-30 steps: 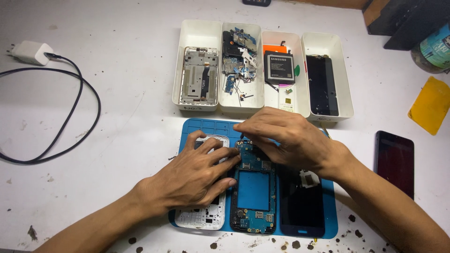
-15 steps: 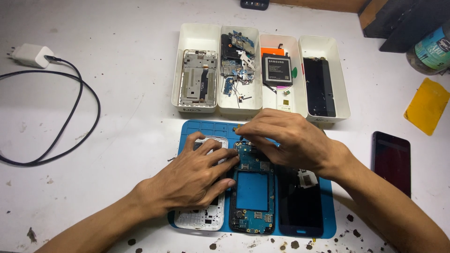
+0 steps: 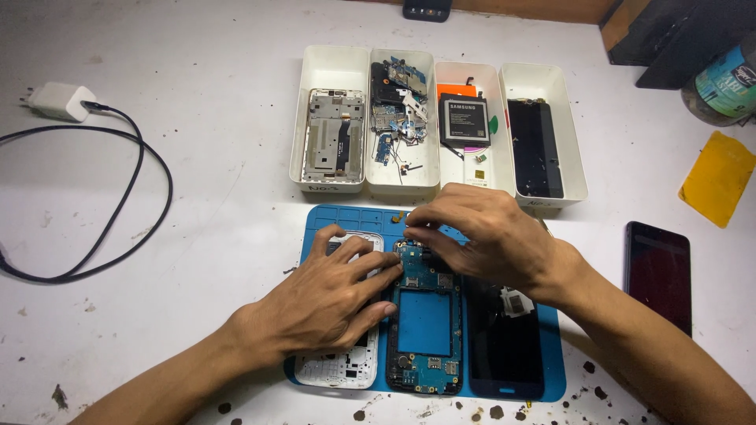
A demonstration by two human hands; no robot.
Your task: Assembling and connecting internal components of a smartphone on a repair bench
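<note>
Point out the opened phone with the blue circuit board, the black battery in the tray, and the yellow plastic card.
Opened phone with blue circuit board (image 3: 424,323): head view, on the blue rectangular middle panel.
Black rectangular battery (image 3: 465,120): head view, on its top face.
Yellow plastic card (image 3: 718,178): head view, on its flat centre.

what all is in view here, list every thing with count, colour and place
mat: 1, blue, table centre, under the phone parts
open phone frame: 1, blue board inside, mid mat
white phone shell: 1, left on mat, under left hand
screen panel: 1, black, right on mat
trays: 4, white, in a row behind the mat
metal frame: 1, silver, leftmost tray
circuit parts: several, second tray
battery: 1, black, third tray
dark panel: 1, rightmost tray
charger: 1, white, black cable, far left
dark phone: 1, right
yellow card: 1, far right
left hand: on shell and frame
right hand: fingertips at frame's top
</note>
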